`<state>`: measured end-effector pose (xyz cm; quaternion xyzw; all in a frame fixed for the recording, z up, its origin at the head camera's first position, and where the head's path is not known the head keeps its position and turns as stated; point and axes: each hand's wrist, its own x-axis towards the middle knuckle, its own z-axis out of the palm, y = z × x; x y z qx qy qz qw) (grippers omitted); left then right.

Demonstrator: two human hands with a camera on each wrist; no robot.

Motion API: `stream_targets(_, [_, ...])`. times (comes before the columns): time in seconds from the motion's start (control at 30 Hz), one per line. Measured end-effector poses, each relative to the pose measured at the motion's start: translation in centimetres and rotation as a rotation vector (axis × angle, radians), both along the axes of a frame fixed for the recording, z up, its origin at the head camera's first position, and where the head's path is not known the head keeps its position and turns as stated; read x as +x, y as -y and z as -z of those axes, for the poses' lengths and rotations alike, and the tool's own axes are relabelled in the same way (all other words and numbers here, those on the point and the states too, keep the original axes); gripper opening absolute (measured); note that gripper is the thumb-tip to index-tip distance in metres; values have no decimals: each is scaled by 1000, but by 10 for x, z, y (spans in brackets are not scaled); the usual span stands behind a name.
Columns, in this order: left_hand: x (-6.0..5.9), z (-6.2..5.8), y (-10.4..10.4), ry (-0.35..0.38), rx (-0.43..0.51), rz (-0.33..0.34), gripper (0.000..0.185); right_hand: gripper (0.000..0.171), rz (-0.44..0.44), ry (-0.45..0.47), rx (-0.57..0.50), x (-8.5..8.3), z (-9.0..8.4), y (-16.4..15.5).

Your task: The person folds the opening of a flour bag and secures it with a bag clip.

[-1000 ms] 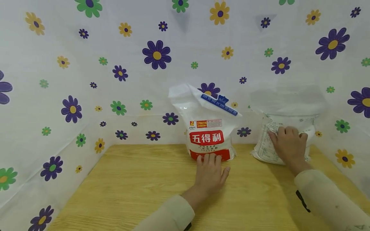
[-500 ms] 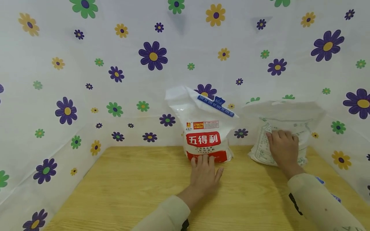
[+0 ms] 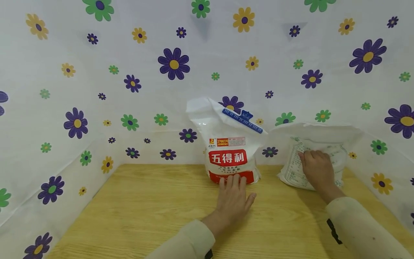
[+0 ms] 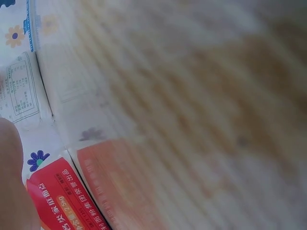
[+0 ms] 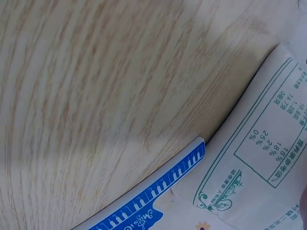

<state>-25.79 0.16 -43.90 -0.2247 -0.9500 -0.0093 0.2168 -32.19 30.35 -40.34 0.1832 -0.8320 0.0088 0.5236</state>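
Observation:
A white flour bag with red labels (image 3: 228, 156) stands at the back of the table, its top folded over under a blue piano-key clip (image 3: 242, 121). My left hand (image 3: 233, 203) reaches to its base, fingers fairly straight, fingertips at the lower red band. To the right stands a white bag with green print (image 3: 292, 169), its wide top loose and unclipped. My right hand (image 3: 318, 171) grips the front of this bag with curled fingers; the fingertips are hidden. A second blue piano-key clip (image 5: 158, 191) lies beside it in the right wrist view, hidden behind my right sleeve in the head view.
The wood-grain table (image 3: 145, 208) ends at a white flowered sheet (image 3: 145, 97) that rises behind both bags and along both sides. A narrow gap separates the two bags. In the left wrist view, the tabletop is blurred.
The top of the green-printed bag has come down and folded forward, uncovering green flowers behind it. My right hand is slightly lower; the left hand has stayed at the flour bag's base.

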Motion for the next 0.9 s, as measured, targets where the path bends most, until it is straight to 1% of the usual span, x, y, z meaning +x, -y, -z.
stream_targets(0.23, [-1, 2, -4, -31, -5, 18, 57, 53, -30, 7, 25, 2, 0, -4])
stream_targets(0.4, [-1, 3, -6, -20, -36, 11, 59, 57, -55, 12, 34, 2, 1, -3])
stream_targets(0.7, [0, 4, -14, 37, -64, 8, 65, 60, -66, 28, 41, 5, 5, 0])
stream_targets(0.9, [-2, 4, -18, 19, -74, 7, 64, 61, -52, 45, 34, 8, 3, 2])
